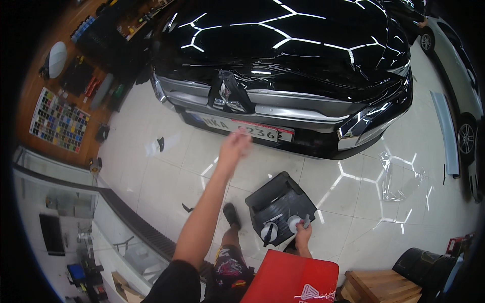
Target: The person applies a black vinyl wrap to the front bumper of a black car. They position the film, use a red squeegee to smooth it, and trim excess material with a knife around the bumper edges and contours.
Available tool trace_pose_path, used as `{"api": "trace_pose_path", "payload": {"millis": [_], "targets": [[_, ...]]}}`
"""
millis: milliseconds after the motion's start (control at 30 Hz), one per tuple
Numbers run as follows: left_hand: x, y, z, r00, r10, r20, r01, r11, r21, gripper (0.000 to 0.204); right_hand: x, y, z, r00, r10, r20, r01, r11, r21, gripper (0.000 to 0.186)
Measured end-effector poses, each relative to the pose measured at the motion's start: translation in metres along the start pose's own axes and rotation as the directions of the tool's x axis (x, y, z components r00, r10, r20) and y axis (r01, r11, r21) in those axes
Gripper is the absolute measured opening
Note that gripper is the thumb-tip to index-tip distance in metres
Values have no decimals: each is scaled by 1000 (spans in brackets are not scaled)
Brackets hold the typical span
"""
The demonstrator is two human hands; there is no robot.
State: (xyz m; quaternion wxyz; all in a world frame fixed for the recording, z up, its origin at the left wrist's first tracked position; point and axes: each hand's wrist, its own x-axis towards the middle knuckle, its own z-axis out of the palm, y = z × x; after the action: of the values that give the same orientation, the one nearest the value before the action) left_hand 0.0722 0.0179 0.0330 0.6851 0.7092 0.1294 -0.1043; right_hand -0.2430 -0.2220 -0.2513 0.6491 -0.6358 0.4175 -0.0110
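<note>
My left hand is stretched out toward the front of a black car, overlapping the lower edge of its white number plate. Motion blurs the fingers, and contact with the plate cannot be told. A second plate edge with a red strip shows behind the first. Lower right, my right hand is closed around a small grey piece at the edge of a black tray. Beside that hand is a white round container. Another white bottle with a black trigger top stands in the tray.
A red panel lies close to my body, near a wooden crate. Crumpled clear film lies on the tiled floor. A silver car stands at right, a glass-sided railing at left.
</note>
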Motion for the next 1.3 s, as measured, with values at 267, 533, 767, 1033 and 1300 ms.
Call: {"api": "trace_pose_path", "payload": {"millis": [267,533,767,1033,1300], "targets": [[119,51,21,963,-271,6,206,716,-667,39,-85,-142,18,908,-398,132,417,893,-172,77],[102,61,29,960,-277,-33,159,642,-750,54,-108,-334,108,689,-719,-94,724,675,144,112],[134,76,29,926,-375,-39,246,681,-689,43,-99,-396,169,390,-861,-327,919,385,82,82],[135,73,28,961,-220,-165,28,674,-738,19,-95,-374,170,817,-564,-118,570,760,311,45],[138,98,19,972,-226,62,215,752,-624,26,2,-347,217,812,-474,341,143,727,671,63]]}}
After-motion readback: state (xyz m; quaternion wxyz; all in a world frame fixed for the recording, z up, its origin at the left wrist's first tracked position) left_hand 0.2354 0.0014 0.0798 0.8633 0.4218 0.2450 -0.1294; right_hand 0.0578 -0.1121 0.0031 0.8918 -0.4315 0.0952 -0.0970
